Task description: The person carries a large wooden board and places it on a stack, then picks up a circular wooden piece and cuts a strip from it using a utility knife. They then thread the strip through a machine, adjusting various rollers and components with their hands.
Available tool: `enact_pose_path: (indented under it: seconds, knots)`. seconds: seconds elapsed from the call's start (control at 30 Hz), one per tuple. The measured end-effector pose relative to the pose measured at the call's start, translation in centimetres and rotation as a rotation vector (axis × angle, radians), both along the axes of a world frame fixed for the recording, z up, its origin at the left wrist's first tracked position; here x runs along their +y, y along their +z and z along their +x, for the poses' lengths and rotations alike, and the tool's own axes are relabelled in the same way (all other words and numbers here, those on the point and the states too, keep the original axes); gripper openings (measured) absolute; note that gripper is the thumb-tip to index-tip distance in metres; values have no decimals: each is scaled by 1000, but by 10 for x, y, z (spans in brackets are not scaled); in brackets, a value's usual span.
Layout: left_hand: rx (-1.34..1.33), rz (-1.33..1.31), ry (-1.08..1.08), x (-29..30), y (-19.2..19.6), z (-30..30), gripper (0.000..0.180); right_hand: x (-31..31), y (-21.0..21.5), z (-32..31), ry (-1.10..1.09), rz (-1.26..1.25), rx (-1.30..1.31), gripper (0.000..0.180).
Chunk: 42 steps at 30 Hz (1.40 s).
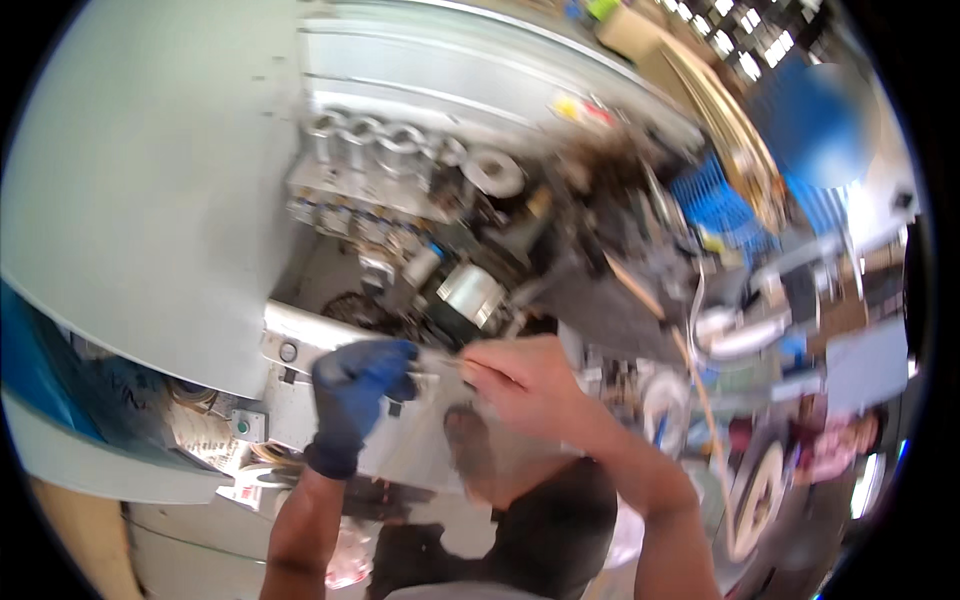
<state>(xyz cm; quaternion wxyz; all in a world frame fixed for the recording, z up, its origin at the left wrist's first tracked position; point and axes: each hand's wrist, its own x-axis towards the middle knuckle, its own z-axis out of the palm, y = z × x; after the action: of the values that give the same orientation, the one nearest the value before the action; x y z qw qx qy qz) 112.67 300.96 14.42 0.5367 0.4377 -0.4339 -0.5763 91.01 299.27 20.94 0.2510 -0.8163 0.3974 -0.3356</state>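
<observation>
My left hand (362, 395), in a blue and grey work glove, is closed in front of the machine's lower edge. Bare and pinched, my right hand (528, 385) is just to the right of it at about the same height. A thin pale strand (438, 361) runs between the two hands, its ends hidden in the fingers. Motion blur keeps me from telling whether it is thread or wire. Beyond the hands sits a shiny metal cylinder (472, 295) among dark machine parts. Below them is a glossy metal panel (425, 440) with a reflection in it.
A large pale machine cover (150, 180) fills the left side. Behind the cylinder stand a row of silver rings (400, 142) and a white disc (493, 173). Blue plastic baskets (722, 205) lie at the far right. Another person (835, 445) in pink is at the right edge.
</observation>
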Motion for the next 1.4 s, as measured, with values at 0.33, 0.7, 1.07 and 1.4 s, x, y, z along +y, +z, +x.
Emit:
enact_pose_path:
  seconds: [0.33,0.7,1.07,1.4]
  knots:
    - [-459,252,137,78,-35,37,39,178,-181,-143,-987,781,-684,20]
    - [-936,182,-213,99,-147,50,27,274,-370,-166,-1525,814,-907,24]
    - [-1063,98,-289,109,-152,32,40,271,-378,-199,-1742,344,-124,22]
    - [-1060,144,-298,125,-157,40,40,306,-368,-198,-1945,329,-249,18]
